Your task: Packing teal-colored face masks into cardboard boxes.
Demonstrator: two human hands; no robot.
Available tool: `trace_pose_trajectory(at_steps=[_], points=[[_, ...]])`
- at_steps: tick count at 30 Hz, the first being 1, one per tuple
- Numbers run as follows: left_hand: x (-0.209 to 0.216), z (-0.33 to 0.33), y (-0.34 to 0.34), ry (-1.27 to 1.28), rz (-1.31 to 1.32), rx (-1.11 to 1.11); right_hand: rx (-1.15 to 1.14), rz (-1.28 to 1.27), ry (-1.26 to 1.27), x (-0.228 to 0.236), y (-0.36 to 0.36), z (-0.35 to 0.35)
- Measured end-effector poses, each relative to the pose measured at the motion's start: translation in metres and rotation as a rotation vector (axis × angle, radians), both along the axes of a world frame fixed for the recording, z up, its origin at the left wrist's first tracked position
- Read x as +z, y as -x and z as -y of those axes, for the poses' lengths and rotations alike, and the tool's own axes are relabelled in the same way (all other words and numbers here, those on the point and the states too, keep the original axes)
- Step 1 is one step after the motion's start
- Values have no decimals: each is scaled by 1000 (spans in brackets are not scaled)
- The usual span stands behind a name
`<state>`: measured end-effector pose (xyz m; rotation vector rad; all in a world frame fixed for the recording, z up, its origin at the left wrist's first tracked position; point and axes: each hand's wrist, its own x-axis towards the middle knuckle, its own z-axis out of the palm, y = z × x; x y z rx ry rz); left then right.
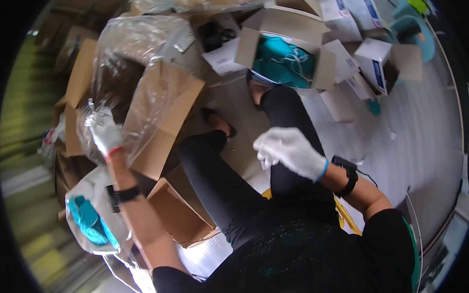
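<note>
My left hand [105,130], in a white glove with a red cuff, is closed on the edge of a clear plastic bag [140,37]. This bag lines an open brown cardboard box [158,123] at the left, and its folds hide most of the inside. Over my right thigh hangs my right hand [296,153], in a white glove with a blue cuff. Its fingers are curled together, with nothing visible in them. Beyond my knees stands an open carton [293,19] holding teal, folded fabric-like items [281,58] with white cords.
Several white boxes [374,61] lie at the far right, near a light-blue plastic stool [422,34]. A clear bag with turquoise items [92,221] sits beside my left forearm. Close to my left leg is another open brown box [178,214]. A cable [412,214] runs along the right.
</note>
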<state>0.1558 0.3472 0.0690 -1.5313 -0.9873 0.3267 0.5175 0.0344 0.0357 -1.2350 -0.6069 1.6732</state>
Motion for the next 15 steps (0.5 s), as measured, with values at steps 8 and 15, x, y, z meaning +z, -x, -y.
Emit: trace_pose_trajectory(at_steps=[8, 15], points=[[-12, -44, 6, 714, 1170, 291, -305, 667, 182, -119, -152, -76], [-42, 31, -36, 470, 1043, 20, 503, 1719, 163, -187, -159, -145]])
